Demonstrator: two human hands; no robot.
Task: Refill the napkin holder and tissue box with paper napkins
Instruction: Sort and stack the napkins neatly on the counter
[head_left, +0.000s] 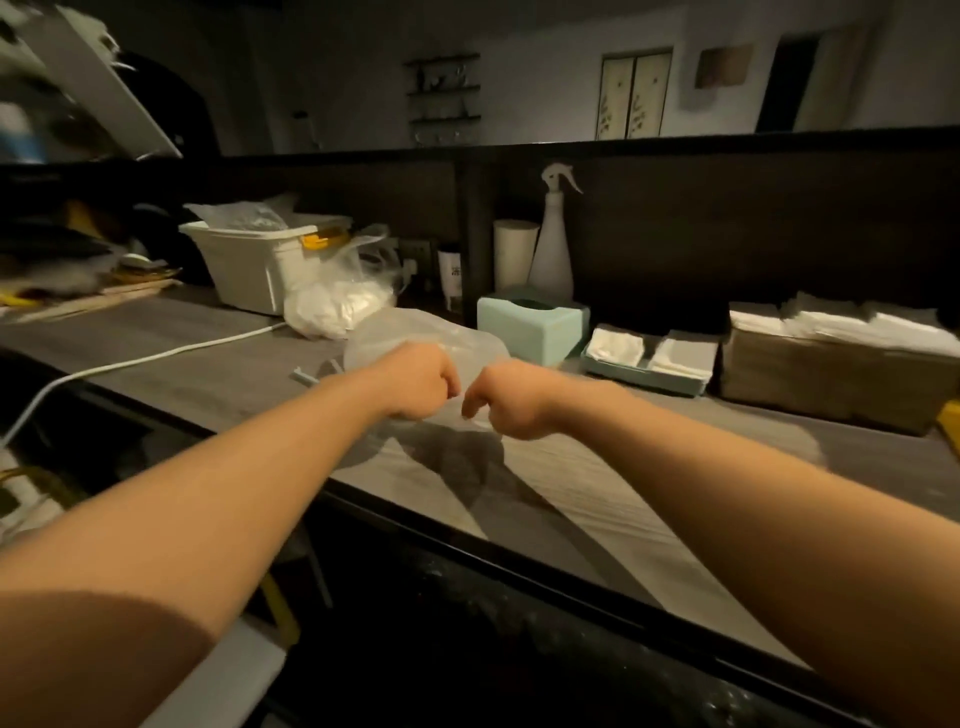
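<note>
Counter (208, 374) of grey wood-grain laminate ran wide across the view, black-edged along its front. Brown cardboard box (831, 384) packed with white paper napkins (841, 325) sat at the right end against the dark back wall. Big clear plastic bag (415, 332) lay mid-counter, and both fists were on it! Left hand (421, 382) and right hand (511, 400) sat almost knuckle to knuckle, fingers curled tight, pinching the film near the front edge. Mint-green plastic tissue box (535, 327) stood just behind the bag, and beside it, toward the cardboard box, the low teal napkin holder (644, 375) held two white stacks.
</note>
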